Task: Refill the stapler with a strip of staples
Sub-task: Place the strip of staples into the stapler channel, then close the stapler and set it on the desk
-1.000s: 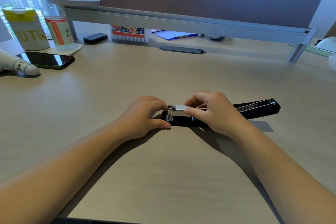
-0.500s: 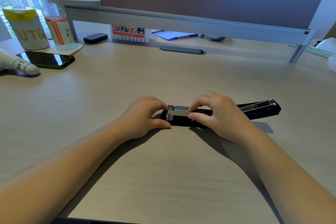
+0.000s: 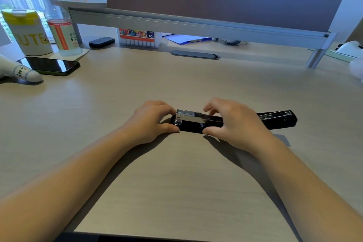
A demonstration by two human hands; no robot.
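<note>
"60" on marker box [image 3: 139, 37]

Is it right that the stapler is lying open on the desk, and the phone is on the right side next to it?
Not quite. The head view shows the stapler open on the desk, but the phone lies far off at the left, not beside it.

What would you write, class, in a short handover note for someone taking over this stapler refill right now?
Left hand: steadies the front end of the black stapler, thumb on the beige desk.
Right hand: over the stapler's middle, thumb against its near side, fingers arched above the silver metal staple channel.
Stapler: lies opened flat, black top arm folded out to the right.
Done: the strip of staples appears seated in the channel.
Left: check the strip, swing the arm shut.
</note>
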